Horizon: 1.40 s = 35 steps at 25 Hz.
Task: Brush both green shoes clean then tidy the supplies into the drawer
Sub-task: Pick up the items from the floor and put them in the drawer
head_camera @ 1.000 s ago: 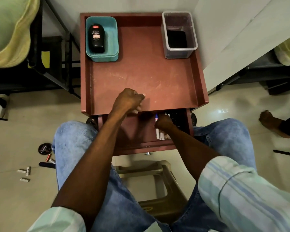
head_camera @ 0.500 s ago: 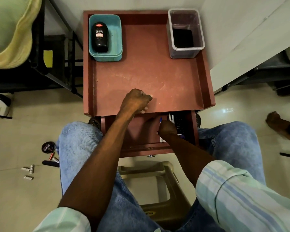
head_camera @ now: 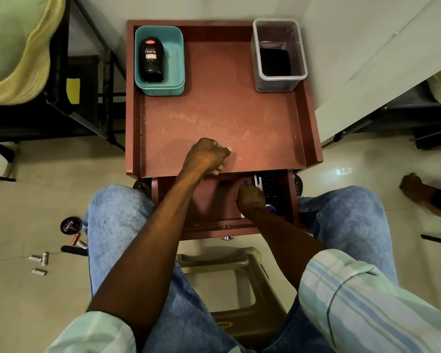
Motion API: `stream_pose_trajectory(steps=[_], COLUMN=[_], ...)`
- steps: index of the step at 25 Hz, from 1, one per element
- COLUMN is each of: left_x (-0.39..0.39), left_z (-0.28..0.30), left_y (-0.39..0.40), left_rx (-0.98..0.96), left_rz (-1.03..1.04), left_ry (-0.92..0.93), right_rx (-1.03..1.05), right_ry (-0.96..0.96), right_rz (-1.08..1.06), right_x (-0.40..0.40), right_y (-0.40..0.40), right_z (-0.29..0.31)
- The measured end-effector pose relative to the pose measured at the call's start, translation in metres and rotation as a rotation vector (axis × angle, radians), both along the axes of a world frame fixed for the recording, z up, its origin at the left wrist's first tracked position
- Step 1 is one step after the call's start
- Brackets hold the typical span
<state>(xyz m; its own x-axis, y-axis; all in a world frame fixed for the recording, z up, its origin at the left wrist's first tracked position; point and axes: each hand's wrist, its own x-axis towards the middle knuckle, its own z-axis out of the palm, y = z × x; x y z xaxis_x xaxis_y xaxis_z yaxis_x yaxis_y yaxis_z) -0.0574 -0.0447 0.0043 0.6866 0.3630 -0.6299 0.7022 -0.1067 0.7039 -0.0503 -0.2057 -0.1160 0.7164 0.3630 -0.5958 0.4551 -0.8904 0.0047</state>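
Head view: left hand fisted on table; right hand, grip unclear, inside drawer.

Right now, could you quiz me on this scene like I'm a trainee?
1. True or false: the black polish bottle lies in the teal tub.
2. Which hand is inside the open drawer? A) left B) right
3. What sits at the table's far right corner?

Key: 1 true. 2 B; the right hand is in it, while the left hand rests fisted at the table's front edge. 3 The clear plastic container.
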Motion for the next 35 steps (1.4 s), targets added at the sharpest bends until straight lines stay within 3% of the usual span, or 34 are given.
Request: stream_pose_trajectory(steps=[8, 16, 22, 26, 31, 35], left_x=[-0.010, -0.053, -0.094, -0.170, -0.286, -0.364], left_z=[-0.003, 0.021, 0.082, 0.097, 0.050, 0.003], left_y=[0.000, -0.020, 0.028, 0.091, 0.132, 0.160], left_rx=[0.137, 0.406, 0.539, 0.596, 0.506, 0.413], left_rz=[-0.025, 0.105, 0.420, 0.753, 0.995, 1.122], left_ry=[0.030, -0.129, -0.250, -0.274, -0.032, 0.144], right_rx=[0.299, 0.621, 0.802, 0.903, 0.829, 0.603], right_ry=[-0.017, -0.195, -0.247, -0.187, -0.017, 0.086], right_rz=[0.066, 0.095, 0.144, 0.283, 0.521, 0.731], right_x=[-0.011, -0.019, -0.020, -0.062, -0.134, -0.184], right_y=[0.003, 0.018, 0.097, 0.168, 0.244, 0.299], right_z=[0.043, 0.130, 0.198, 0.230, 0.223, 0.195])
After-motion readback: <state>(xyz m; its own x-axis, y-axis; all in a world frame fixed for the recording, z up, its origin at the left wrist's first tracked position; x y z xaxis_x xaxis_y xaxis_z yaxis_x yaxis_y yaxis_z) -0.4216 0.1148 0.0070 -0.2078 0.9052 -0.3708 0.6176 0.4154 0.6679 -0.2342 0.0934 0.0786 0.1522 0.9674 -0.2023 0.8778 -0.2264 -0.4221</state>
